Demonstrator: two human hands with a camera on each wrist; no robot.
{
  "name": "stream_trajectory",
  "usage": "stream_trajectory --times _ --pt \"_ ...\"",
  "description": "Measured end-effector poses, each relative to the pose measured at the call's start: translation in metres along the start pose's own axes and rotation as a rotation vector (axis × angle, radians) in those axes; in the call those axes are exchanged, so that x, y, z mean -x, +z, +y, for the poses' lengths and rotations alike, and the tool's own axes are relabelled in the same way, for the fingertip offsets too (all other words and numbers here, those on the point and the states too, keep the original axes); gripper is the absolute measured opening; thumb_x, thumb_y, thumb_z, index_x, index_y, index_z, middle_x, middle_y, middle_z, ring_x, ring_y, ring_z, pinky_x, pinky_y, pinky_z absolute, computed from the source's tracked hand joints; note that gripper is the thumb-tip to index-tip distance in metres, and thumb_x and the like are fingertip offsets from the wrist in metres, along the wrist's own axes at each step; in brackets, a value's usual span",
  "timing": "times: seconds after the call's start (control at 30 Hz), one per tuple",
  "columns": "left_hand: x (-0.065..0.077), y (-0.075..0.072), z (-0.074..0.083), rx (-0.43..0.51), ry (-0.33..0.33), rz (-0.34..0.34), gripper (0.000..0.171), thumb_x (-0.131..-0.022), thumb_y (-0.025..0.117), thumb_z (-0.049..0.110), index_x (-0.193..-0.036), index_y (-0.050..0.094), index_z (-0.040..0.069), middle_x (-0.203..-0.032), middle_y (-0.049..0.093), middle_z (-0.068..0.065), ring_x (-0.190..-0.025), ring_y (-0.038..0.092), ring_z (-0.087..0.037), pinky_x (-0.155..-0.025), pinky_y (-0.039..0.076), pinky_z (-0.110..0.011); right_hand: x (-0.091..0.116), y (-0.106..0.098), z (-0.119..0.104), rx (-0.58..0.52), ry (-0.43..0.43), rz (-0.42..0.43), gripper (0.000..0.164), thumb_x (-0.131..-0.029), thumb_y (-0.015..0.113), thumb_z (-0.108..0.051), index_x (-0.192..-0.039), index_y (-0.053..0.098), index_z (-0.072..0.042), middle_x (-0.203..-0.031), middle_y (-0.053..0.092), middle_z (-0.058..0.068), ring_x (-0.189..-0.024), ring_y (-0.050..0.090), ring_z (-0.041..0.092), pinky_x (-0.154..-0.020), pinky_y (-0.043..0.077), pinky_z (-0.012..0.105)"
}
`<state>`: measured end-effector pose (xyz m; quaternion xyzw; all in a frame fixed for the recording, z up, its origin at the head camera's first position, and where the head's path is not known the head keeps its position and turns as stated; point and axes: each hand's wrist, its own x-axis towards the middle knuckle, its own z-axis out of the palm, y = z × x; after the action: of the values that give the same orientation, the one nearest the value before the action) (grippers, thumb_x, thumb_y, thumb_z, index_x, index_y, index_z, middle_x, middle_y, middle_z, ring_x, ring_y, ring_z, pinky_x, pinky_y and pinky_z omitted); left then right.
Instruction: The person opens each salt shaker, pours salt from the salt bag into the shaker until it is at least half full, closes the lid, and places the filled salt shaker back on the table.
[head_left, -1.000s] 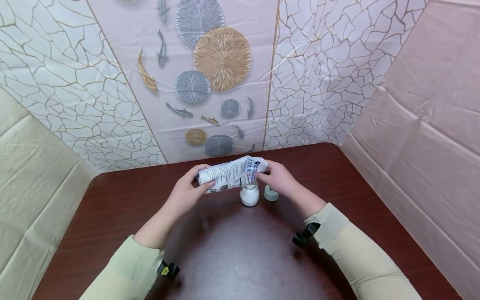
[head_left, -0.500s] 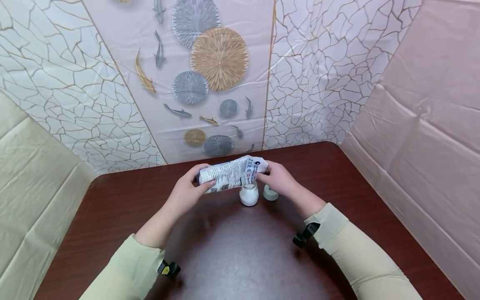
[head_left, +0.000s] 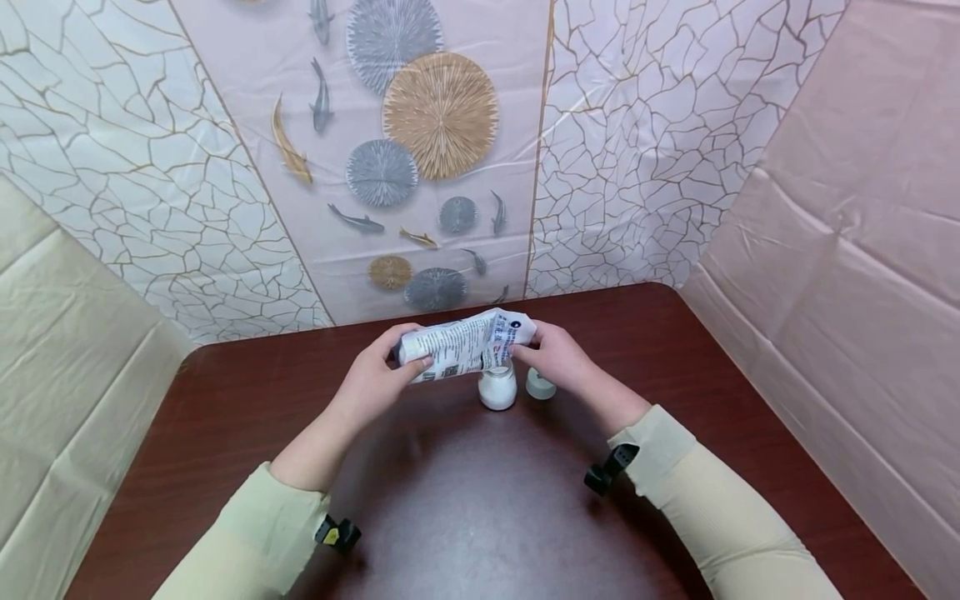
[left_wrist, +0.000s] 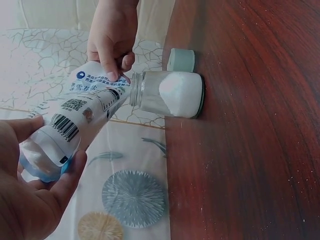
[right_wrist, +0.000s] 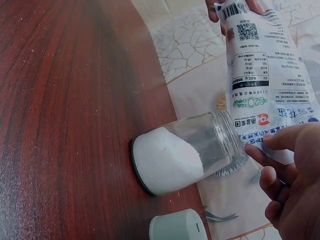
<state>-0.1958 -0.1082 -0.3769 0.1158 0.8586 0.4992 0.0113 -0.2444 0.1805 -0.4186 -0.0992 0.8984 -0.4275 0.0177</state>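
Both hands hold a white printed salt bag (head_left: 457, 346) tilted over a small glass jar (head_left: 498, 389). My left hand (head_left: 375, 371) grips the bag's bottom end, thumb on the near side. At the other end, my right hand (head_left: 558, 357) pinches the bag by its mouth, close to the jar's rim. White salt (right_wrist: 167, 160) lies in a sloped heap inside the jar (right_wrist: 207, 142), which stands upright on the table. A pale green lid (left_wrist: 181, 60) sits on the table beside the jar, to its right in the head view. The bag's opening itself is hidden.
The dark red-brown table (head_left: 450, 500) carries a few scattered white grains, seen in the left wrist view. Behind it hangs a patterned cloth (head_left: 442, 117), and plain cloth walls (head_left: 840, 250) stand at the sides.
The bag's left end has risen very slightly with my left hand. The right hand, jar and lid stay as they were, apart from a small camera shift.
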Motion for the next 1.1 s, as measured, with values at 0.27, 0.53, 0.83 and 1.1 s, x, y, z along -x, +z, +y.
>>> stream_trajectory --times 0.27,0.53,0.83,1.1 --pt "-0.0004 -0.0004 0.0 0.013 0.002 -0.001 0.044 -0.09 0.074 0.02 -0.131 0.057 0.022 -0.116 0.064 -0.008 -0.096 0.062 -0.024 -0.076 0.054 -0.035 0.0001 -0.001 -0.0031 0.008 -0.001 0.004 0.03 -0.092 0.07 -0.019 -0.119 0.067 -0.006 -0.106 0.072 0.007 -0.093 0.062 0.02 -0.084 0.051 0.04" --pt "0.0001 -0.0008 0.0018 0.009 -0.002 -0.003 0.044 -0.09 0.074 0.021 -0.131 0.057 0.022 -0.115 0.065 -0.007 -0.097 0.062 -0.023 -0.076 0.054 -0.034 -0.0002 -0.0003 -0.0044 0.017 0.001 0.006 0.029 -0.092 0.07 -0.019 -0.118 0.067 -0.005 -0.105 0.072 0.008 -0.091 0.062 0.019 -0.083 0.05 0.039" --pt "0.001 -0.0012 0.0016 0.005 -0.003 0.001 0.044 -0.09 0.074 0.021 -0.131 0.057 0.021 -0.115 0.065 -0.007 -0.097 0.063 -0.023 -0.076 0.054 -0.035 -0.0003 0.001 -0.0054 0.017 -0.003 0.008 0.03 -0.092 0.07 -0.018 -0.119 0.067 -0.005 -0.107 0.072 0.008 -0.096 0.063 0.02 -0.086 0.05 0.041" --pt "0.0006 -0.0007 0.003 0.001 -0.008 0.007 0.043 -0.09 0.073 0.02 -0.131 0.057 0.021 -0.113 0.066 -0.007 -0.096 0.063 -0.022 -0.076 0.053 -0.034 -0.0007 0.001 -0.0043 0.012 0.012 -0.004 0.03 -0.093 0.07 -0.02 -0.119 0.067 -0.007 -0.105 0.072 0.006 -0.097 0.063 0.02 -0.087 0.051 0.041"
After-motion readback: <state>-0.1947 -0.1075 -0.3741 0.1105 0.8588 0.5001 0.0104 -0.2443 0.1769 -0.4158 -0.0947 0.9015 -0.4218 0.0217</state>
